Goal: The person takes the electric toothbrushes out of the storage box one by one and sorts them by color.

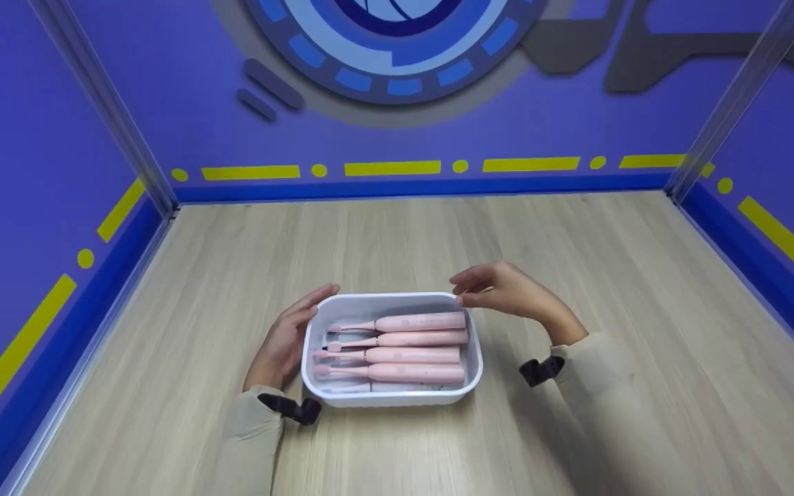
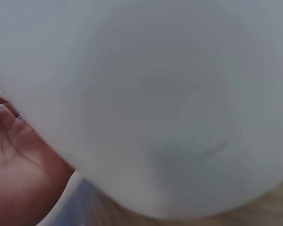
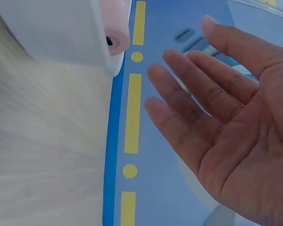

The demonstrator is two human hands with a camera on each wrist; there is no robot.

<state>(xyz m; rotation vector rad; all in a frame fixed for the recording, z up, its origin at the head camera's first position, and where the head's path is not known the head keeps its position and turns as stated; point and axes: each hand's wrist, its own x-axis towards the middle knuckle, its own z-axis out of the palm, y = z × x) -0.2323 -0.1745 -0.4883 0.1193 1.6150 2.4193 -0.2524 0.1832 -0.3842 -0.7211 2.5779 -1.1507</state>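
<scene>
A white plastic box (image 1: pixel 392 399) stands on the table with several pink electric toothbrushes (image 1: pixel 416 373) lying side by side inside. Their heads point left. Along the box's front inner wall lies something white, partly hidden. My left hand (image 1: pixel 291 337) rests along the left side of the box, its fingers stretched toward the back left corner. In the left wrist view, the box wall fills most of the picture and only part of the palm (image 2: pixel 26 169) shows. Just off the back right corner, my right hand (image 1: pixel 507 289) holds nothing; its fingers are loosely bent and spread in the right wrist view.
The light wood table (image 1: pixel 611 275) extends around the box. Blue-purple panels (image 1: pixel 383 148) with yellow stripes enclose it at the back and both sides, joined by metal corner posts (image 1: pixel 111 110). Black wrist cameras (image 1: pixel 542 370) sit at both cuffs.
</scene>
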